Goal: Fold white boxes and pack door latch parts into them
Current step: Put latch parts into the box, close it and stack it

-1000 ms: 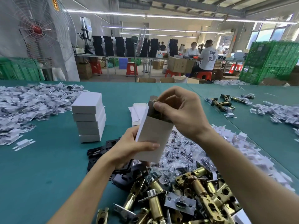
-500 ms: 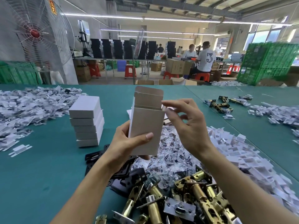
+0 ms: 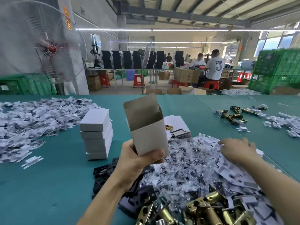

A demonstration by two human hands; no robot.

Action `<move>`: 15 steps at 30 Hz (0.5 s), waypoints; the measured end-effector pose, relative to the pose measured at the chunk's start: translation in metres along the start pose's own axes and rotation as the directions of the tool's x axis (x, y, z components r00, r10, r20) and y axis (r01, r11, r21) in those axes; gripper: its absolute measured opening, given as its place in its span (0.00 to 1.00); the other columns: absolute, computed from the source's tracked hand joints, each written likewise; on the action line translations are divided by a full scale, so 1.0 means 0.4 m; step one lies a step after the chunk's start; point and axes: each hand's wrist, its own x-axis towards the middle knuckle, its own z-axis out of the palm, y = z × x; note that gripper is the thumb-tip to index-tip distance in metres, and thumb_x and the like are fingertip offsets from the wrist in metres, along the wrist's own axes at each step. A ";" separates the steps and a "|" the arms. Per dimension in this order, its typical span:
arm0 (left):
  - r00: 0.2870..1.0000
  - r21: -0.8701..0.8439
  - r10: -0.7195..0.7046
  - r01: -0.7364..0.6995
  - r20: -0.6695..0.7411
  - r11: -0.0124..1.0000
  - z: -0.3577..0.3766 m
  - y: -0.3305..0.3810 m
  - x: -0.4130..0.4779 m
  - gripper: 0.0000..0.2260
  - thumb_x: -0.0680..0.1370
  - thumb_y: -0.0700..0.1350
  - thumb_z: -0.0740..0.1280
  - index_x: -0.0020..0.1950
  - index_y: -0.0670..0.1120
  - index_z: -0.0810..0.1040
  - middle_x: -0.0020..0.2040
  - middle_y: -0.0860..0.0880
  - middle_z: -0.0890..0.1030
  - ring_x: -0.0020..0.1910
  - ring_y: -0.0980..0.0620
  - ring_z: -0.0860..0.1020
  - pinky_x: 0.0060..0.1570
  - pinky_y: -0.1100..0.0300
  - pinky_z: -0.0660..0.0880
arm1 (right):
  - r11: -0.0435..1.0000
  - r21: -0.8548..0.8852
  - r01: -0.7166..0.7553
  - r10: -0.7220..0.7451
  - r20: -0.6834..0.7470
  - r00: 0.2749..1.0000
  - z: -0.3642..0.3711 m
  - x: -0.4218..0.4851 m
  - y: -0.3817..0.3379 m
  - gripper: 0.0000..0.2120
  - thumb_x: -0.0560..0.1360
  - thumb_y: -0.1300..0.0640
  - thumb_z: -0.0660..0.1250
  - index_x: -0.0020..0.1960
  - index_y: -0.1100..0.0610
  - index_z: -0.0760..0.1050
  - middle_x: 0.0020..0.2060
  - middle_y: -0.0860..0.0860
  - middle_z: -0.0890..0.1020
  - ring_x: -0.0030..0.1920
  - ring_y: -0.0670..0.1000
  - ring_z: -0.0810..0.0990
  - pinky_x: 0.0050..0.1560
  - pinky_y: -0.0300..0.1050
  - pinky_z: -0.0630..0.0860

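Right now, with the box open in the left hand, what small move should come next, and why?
Probably the right hand should pinch one piece from the white pile it rests on and carry it to the box. The left hand holds that box upright, its top flap open, ready to take a part.

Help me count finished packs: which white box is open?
The box held in the left hand, its top flap raised; the stacked boxes left of it are closed.

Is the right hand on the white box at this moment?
No, the right hand is down on the pile of white pieces, apart from the white box, which only the left hand grips.
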 end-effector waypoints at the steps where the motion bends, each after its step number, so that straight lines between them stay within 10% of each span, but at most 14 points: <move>1: 1.000 0.012 -0.006 0.006 -0.002 1.000 -0.002 -0.005 0.001 0.15 0.66 0.35 0.79 0.50 0.47 0.86 0.47 0.44 0.85 0.47 0.42 0.85 0.44 0.50 0.83 | 1.000 0.000 0.003 -0.003 -0.014 1.000 0.007 0.008 0.004 0.20 0.80 0.56 0.55 0.68 0.41 0.72 0.65 0.52 0.77 0.66 0.58 0.69 0.66 0.57 0.62; 11: 0.996 0.085 -0.020 0.028 -0.092 0.996 -0.007 -0.022 0.002 0.14 0.65 0.37 0.79 0.49 0.47 0.86 0.47 0.41 0.86 0.46 0.41 0.84 0.52 0.30 0.76 | 0.997 0.062 0.052 -0.036 -0.236 0.971 0.020 0.033 -0.003 0.11 0.77 0.57 0.64 0.53 0.46 0.82 0.51 0.50 0.82 0.54 0.55 0.76 0.56 0.52 0.66; 15: 0.997 0.088 -0.017 0.024 -0.077 0.996 -0.007 -0.019 0.004 0.15 0.65 0.34 0.80 0.49 0.44 0.86 0.47 0.41 0.86 0.47 0.43 0.84 0.49 0.40 0.82 | 0.998 -0.043 0.046 -0.051 -0.114 0.992 0.023 0.036 -0.006 0.15 0.78 0.45 0.63 0.62 0.50 0.72 0.60 0.54 0.77 0.62 0.57 0.72 0.64 0.56 0.67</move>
